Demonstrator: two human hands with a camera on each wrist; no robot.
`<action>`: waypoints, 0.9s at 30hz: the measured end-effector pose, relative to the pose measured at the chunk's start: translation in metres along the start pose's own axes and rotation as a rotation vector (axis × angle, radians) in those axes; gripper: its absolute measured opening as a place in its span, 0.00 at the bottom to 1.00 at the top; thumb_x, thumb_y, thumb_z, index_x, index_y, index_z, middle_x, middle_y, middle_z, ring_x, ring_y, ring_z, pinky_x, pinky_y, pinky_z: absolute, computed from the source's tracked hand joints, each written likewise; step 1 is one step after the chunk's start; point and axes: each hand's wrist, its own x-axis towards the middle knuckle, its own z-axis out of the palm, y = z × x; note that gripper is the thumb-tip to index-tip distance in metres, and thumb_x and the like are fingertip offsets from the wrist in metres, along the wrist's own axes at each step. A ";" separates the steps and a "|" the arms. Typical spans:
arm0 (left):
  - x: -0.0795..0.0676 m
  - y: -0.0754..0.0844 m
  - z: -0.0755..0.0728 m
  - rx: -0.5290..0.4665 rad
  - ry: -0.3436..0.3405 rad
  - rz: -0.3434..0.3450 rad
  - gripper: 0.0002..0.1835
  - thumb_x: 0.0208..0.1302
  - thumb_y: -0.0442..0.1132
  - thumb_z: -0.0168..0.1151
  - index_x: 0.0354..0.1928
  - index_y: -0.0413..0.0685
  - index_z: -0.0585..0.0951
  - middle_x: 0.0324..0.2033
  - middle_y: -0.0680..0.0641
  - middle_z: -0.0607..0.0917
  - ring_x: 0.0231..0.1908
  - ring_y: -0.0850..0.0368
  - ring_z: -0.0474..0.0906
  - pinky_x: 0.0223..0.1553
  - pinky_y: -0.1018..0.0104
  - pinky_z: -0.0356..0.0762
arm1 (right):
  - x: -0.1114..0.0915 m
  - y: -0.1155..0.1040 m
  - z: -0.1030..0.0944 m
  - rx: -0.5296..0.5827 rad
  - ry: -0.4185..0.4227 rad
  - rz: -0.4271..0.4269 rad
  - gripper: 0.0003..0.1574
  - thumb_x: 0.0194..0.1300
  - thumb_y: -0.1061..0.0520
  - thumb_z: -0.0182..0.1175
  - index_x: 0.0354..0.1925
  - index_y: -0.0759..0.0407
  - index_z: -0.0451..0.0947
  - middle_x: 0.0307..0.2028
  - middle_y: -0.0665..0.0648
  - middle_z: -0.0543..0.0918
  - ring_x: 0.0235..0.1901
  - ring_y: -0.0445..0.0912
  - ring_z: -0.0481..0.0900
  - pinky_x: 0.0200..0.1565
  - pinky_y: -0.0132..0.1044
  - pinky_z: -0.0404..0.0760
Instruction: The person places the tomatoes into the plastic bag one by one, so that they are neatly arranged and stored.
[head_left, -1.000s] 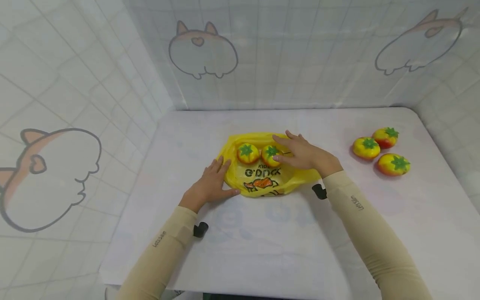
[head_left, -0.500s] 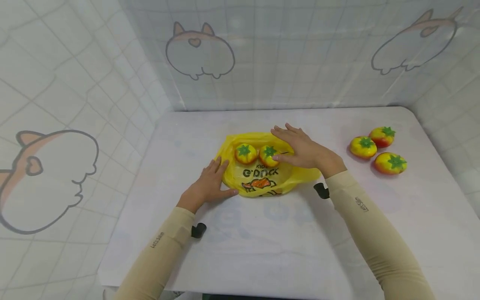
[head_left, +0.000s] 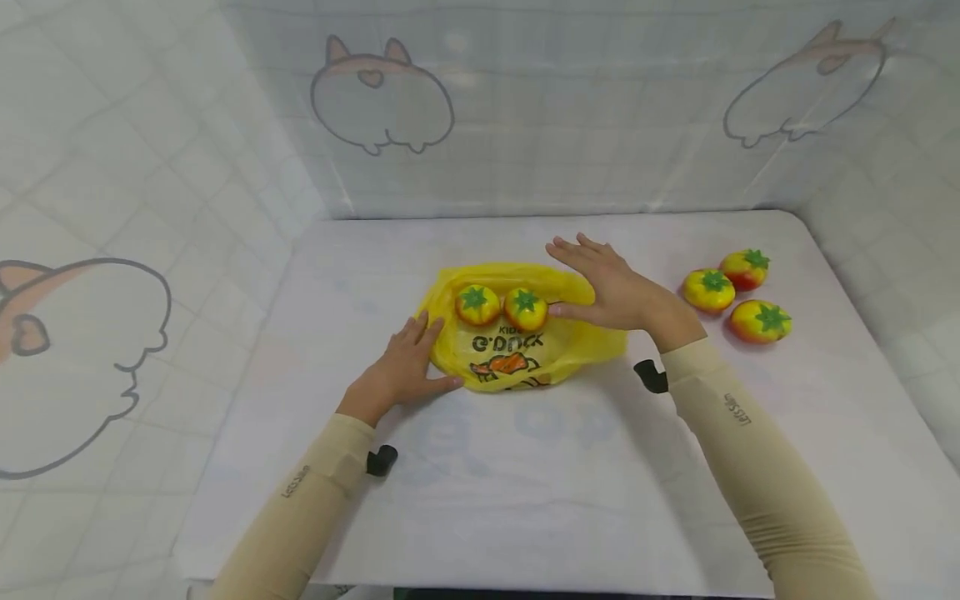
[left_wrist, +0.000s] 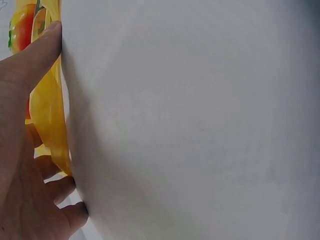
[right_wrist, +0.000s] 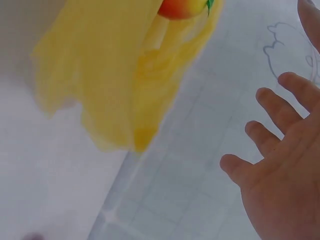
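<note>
Beige-sleeved left hand (head_left: 401,365): fingers spread, touching yellow bag (head_left: 573,348) at nine o'clock.
Right hand (head_left: 613,287): fingers apart, at bag's two o'clock.
Bag: between hands, edges around two fruits (head_left: 477,306).
Three more fruits (head_left: 708,292): beyond, at three o'clock.

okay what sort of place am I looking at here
Probably a staged booth or work corner: a white table enclosed on three sides by tile-patterned walls or sheets, with cartoon animals on them.
</note>
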 end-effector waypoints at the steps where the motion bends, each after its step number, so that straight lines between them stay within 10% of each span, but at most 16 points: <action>1: 0.000 0.000 -0.001 -0.001 0.000 0.001 0.64 0.59 0.76 0.60 0.84 0.52 0.41 0.82 0.40 0.34 0.81 0.38 0.31 0.79 0.40 0.41 | -0.002 0.001 -0.001 -0.001 0.007 0.003 0.60 0.66 0.30 0.65 0.83 0.48 0.49 0.82 0.54 0.49 0.82 0.58 0.36 0.78 0.62 0.34; 27: 0.002 -0.003 0.001 -0.011 0.011 0.014 0.65 0.58 0.77 0.61 0.84 0.51 0.41 0.82 0.39 0.35 0.81 0.37 0.32 0.78 0.39 0.42 | -0.042 0.027 -0.013 -0.019 0.244 -0.026 0.56 0.65 0.41 0.71 0.81 0.52 0.56 0.80 0.59 0.57 0.81 0.61 0.44 0.78 0.65 0.42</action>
